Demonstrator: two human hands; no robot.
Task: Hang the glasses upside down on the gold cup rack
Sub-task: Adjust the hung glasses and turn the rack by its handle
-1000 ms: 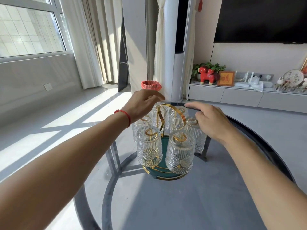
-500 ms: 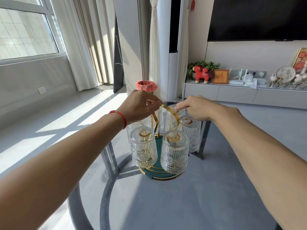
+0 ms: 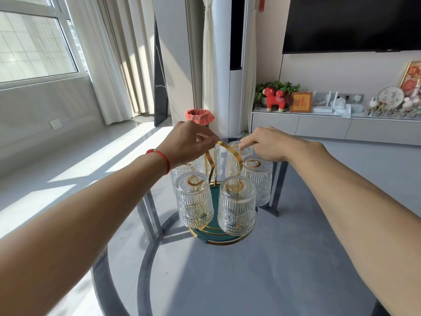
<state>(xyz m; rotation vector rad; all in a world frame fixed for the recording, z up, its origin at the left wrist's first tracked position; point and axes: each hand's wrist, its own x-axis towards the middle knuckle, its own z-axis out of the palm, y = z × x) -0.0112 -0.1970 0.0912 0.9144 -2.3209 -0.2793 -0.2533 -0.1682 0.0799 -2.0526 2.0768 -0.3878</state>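
The gold cup rack (image 3: 235, 161) with a green round base (image 3: 216, 234) stands on a round glass table (image 3: 250, 281). Several ribbed clear glasses hang upside down on it; the nearest two are a front left glass (image 3: 194, 200) and a front right glass (image 3: 237, 206). My left hand (image 3: 188, 144), with a red string on the wrist, pinches the left end of the rack's curved gold handle. My right hand (image 3: 267, 143) pinches the handle's right side above a back glass (image 3: 234, 160). Glasses behind my left hand are partly hidden.
A red-lined bin (image 3: 199, 115) stands on the floor beyond the table. A tall white unit (image 3: 230, 87) and a low cabinet (image 3: 330, 127) with ornaments lie further back. Curtains and a window are to the left.
My right hand came in from beside the right glasses and closed its fingers on the gold handle. My left hand stayed on the handle's left end. The view shifted slightly.
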